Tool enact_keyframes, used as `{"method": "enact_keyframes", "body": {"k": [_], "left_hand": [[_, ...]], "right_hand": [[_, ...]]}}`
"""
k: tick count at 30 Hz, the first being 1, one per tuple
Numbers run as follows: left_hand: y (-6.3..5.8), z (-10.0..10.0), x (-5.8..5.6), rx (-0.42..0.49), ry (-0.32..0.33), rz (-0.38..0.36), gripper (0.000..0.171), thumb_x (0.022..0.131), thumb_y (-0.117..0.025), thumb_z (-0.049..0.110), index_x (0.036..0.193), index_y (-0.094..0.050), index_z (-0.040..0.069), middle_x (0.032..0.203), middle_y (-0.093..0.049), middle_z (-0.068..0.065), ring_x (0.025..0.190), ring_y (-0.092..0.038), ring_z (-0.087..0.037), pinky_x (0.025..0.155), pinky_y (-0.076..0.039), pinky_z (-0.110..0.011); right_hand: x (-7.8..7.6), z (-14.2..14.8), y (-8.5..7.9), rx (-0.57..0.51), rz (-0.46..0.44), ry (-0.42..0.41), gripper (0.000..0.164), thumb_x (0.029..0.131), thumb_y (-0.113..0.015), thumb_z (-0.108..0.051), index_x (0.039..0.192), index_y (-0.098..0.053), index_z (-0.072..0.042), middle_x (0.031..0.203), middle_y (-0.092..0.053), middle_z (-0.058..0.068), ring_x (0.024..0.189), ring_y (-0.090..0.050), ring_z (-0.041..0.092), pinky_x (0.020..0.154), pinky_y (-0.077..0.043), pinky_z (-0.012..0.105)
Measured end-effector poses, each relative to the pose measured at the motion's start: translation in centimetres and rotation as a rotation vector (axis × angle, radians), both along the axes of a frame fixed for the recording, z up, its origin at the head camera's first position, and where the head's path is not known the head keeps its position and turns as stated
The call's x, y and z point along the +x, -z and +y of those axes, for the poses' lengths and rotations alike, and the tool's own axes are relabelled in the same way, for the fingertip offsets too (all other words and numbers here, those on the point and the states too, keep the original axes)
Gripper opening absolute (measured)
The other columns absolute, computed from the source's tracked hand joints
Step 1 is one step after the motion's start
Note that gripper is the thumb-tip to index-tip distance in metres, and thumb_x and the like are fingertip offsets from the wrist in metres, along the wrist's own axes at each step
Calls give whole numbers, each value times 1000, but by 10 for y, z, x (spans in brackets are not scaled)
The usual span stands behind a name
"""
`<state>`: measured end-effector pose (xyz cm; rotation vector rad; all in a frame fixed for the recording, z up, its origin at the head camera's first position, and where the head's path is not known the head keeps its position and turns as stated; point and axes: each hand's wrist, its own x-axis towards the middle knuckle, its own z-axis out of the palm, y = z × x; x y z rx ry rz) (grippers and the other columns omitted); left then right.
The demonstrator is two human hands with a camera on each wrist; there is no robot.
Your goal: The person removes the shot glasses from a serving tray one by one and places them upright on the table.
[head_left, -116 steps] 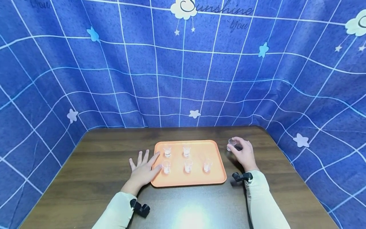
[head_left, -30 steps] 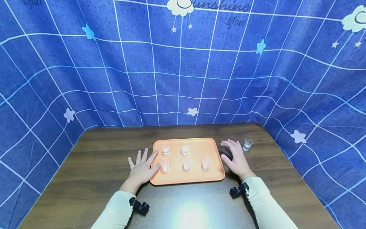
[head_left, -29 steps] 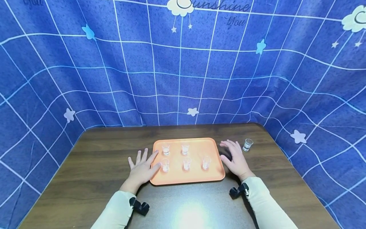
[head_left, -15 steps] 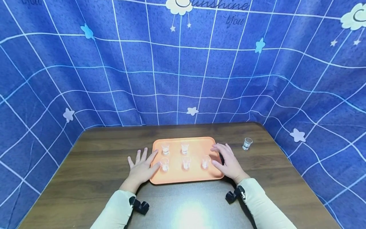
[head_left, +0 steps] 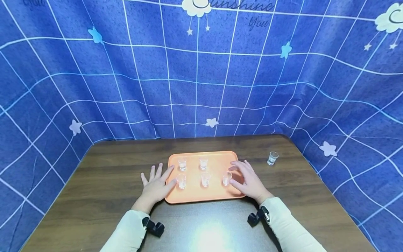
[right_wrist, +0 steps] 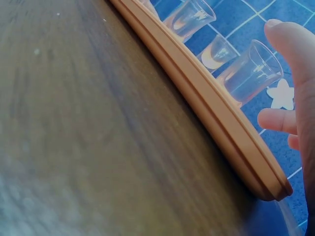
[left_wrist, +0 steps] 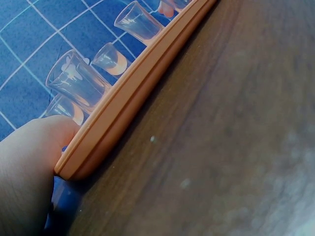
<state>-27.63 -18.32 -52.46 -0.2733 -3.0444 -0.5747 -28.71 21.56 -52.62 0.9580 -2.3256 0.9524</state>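
Note:
An orange tray point(head_left: 217, 196) bears several small clear shot glasses, among them a front right shot glass point(head_left: 226, 179), a front middle one and a front left shot glass point(head_left: 181, 182). My right hand point(head_left: 248, 180) reaches over the tray's right edge, thumb and fingers spread on either side of the front right glass. In the right wrist view, the thumb point(right_wrist: 293, 46) stands near that glass's rim, with a gap visible. My left hand point(head_left: 155, 189) rests with spread fingers on the tray's left edge, its thumb close to the front left glass.
One more shot glass point(head_left: 272, 158) stands upright on the dark wooden table point(head_left: 107, 182), right of the tray. A blue curtain point(head_left: 201, 87) with white lines and stars hangs behind the table. Each wrist wears a black camera on a strap.
My right hand set a shot glass upright on the table right of the tray and let go of it. It then moved left over the tray to the front right glass. The left hand stayed.

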Motion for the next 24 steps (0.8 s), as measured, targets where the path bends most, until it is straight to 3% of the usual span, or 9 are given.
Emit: {"method": "enact_keyframes", "body": {"k": [10, 24], "left_hand": [[1, 0, -1, 3, 1, -2, 71, 99, -37, 70, 160, -32, 32, 167, -15, -21, 152, -2, -50, 107, 13, -78], [3, 1, -2, -4, 1, -3, 70, 99, -39, 68, 159, -33, 32, 167, -15, -21, 152, -1, -50, 107, 12, -78]], "right_hand": [[2, -2, -1, 8, -6, 3, 62, 82, -80, -22, 134, -54, 0, 107, -73, 2, 117, -59, 31, 111, -21, 71], [3, -3, -1, 37, -41, 20, 54, 84, -79, -24, 128, -59, -2, 102, -73, -2, 115, -60, 27, 112, -23, 69]]}}
